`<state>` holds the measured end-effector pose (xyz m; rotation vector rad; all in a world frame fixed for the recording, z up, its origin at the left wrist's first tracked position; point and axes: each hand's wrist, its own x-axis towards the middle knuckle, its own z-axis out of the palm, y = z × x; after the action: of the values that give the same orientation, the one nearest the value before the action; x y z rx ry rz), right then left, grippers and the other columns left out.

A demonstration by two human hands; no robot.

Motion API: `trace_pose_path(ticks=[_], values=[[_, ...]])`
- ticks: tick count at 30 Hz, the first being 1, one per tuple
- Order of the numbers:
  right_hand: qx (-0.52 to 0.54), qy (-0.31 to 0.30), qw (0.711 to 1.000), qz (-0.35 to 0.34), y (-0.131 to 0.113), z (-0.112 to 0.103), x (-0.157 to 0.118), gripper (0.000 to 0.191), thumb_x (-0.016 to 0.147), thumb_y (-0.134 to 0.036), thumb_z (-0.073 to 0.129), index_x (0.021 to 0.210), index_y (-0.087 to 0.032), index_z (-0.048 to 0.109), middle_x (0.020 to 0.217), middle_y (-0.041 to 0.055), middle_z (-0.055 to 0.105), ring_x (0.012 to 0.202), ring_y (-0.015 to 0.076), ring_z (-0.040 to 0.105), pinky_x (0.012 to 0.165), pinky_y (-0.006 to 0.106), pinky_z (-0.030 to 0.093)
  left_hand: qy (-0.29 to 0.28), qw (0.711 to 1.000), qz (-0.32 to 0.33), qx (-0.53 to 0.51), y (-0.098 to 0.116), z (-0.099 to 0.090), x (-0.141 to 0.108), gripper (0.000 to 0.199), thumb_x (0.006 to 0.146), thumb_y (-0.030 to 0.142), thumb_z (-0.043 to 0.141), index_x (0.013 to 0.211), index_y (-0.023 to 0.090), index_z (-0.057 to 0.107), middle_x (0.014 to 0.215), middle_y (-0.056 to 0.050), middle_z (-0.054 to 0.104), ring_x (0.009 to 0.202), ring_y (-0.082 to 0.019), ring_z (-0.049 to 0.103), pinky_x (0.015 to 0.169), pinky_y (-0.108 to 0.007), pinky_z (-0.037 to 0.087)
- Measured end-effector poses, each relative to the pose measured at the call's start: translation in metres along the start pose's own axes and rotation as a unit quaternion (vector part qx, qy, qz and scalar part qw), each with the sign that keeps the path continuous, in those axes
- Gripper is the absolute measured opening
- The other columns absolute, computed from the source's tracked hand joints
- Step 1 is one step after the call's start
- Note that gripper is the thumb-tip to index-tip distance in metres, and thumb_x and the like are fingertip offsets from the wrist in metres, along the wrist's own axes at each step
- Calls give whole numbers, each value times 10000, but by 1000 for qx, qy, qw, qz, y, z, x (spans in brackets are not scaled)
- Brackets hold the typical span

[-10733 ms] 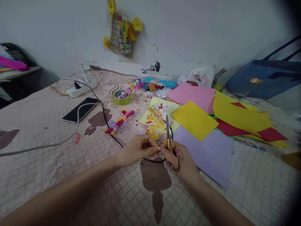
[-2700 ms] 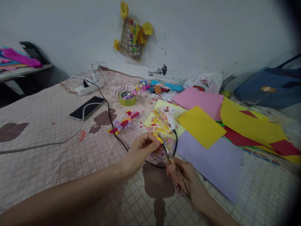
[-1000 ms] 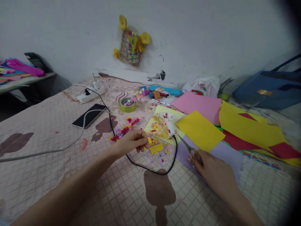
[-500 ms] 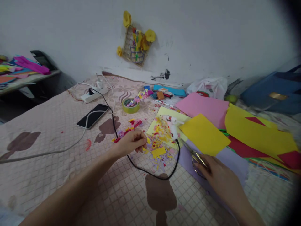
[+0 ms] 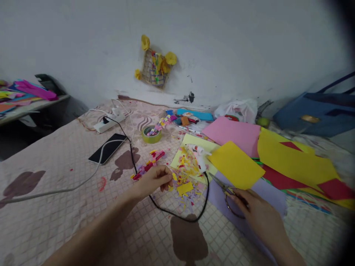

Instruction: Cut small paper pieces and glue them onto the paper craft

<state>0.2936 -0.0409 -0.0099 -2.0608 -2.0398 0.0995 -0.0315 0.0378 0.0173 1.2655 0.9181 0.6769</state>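
My left hand (image 5: 158,180) is closed in a pinch above the scraps; what its fingertips hold, if anything, is too small to make out. Beside its knuckles lies a pink-red strip (image 5: 148,166) decorated with small pieces. My right hand (image 5: 256,208) grips a pair of scissors (image 5: 224,187) by the handles, blades pointing up and left over a purple sheet (image 5: 273,197). Between the hands are small coloured paper scraps (image 5: 191,194) and a yellow rectangle (image 5: 185,188). A white glue gun (image 5: 200,159) rests on a pale yellow sheet (image 5: 181,147), next to a yellow sheet (image 5: 235,164).
The glue gun's black cord (image 5: 180,218) loops past my left hand toward a white power strip (image 5: 109,123). A phone (image 5: 108,149) and a tape roll (image 5: 152,137) lie further back. Pink (image 5: 233,133) and yellow sheets (image 5: 294,159) and a blue bag (image 5: 318,114) are on the right.
The view has tilted up, so everything appears lower. The scissors' lower finger ring has swung out and shows more. My left hand keeps its pinch in nearly the same place.
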Motion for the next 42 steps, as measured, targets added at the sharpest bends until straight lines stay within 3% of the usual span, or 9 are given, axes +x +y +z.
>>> trace_pose_path(ticks=[3,6,11,14,18,22,26,34,42], values=[[55,44,997,18,-4,-5,1,269,847,-388,445,893,-201,633,926,73,654,764,222,622,667,329,451,-9,1000,-2,-11,-1,4,-1,289,758,400,614,722,126,530,619,-4,598,455,-47,482,447,-167,369],[197,77,976,44,-25,-8,4,265,848,-389,457,919,-184,610,922,80,647,786,207,604,657,302,454,-18,1000,1,-22,-1,8,-2,291,765,403,606,731,123,533,630,-8,598,467,-51,490,459,-172,378],[458,-70,886,9,-95,-6,16,256,830,-395,497,898,-171,599,690,26,613,608,155,567,566,260,447,-25,999,9,-45,-1,15,-4,285,765,394,609,740,121,530,644,-5,583,485,-54,494,480,-183,389],[536,-164,828,19,-128,-4,27,286,824,-429,497,896,-160,565,531,-36,533,447,109,488,421,206,348,-31,998,20,-48,-1,16,-5,284,773,397,596,757,121,533,647,1,565,494,-55,491,499,-192,394],[565,-189,802,33,-143,1,35,296,820,-450,501,794,-160,554,521,-47,507,405,74,430,379,181,275,-28,998,55,-4,-3,18,-6,251,797,374,566,766,126,533,655,0,547,510,-66,485,508,-202,394],[583,-182,792,22,-145,13,34,294,759,-448,573,705,-160,555,570,-41,499,441,84,466,412,197,352,-1,993,74,94,-6,23,-7,188,827,311,510,760,137,537,647,5,540,543,-82,489,516,-200,385],[575,-153,803,4,-142,25,30,266,766,-410,559,664,-165,545,565,-35,490,437,99,477,442,225,390,13,985,72,157,-10,27,-7,145,824,257,491,767,138,550,659,5,552,574,-92,493,529,-199,383],[432,-47,900,-42,-138,27,23,150,771,-222,521,630,-176,537,557,-17,522,528,128,493,515,230,377,7,986,109,123,-14,28,-6,140,809,256,540,847,123,559,763,-25,580,670,-109,515,594,-217,402],[372,-14,927,-51,-139,24,22,133,750,-200,538,619,-178,538,589,-7,560,561,135,516,538,228,378,-13,993,83,78,-11,28,-6,183,824,288,526,852,110,557,729,-18,560,613,-95,496,565,-218,399]])
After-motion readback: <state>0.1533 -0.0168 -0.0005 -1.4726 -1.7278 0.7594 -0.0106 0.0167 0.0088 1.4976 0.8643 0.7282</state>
